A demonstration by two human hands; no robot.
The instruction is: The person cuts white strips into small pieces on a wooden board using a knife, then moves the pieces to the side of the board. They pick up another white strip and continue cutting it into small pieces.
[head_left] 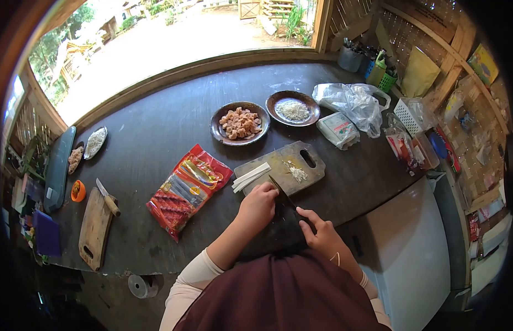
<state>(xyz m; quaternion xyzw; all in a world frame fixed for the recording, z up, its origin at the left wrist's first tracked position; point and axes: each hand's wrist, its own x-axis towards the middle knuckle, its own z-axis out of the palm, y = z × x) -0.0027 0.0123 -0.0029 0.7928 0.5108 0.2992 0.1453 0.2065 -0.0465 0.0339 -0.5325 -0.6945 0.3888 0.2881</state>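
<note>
A wooden cutting board [251, 167] lies before me, with pale sticks [251, 176] near its left end and a small pile of pale shreds [298, 173] to the right. My left hand [260, 205] is closed at the board's front edge, its fingers bunched together; what they hold is hidden. In my right hand [321, 234] is a dark-bladed knife [282, 191], its blade slanting up and left over the board beside my left fingers. Left of the board is a red sausage packet [187, 190].
Behind the board stand a bowl of brown pieces [240, 124] and a plate of white shreds [293, 110]. Plastic bags [353, 105] lie to the right. A second board [94, 229] with a wooden-handled knife [108, 197] and an orange cup [78, 191] are at left.
</note>
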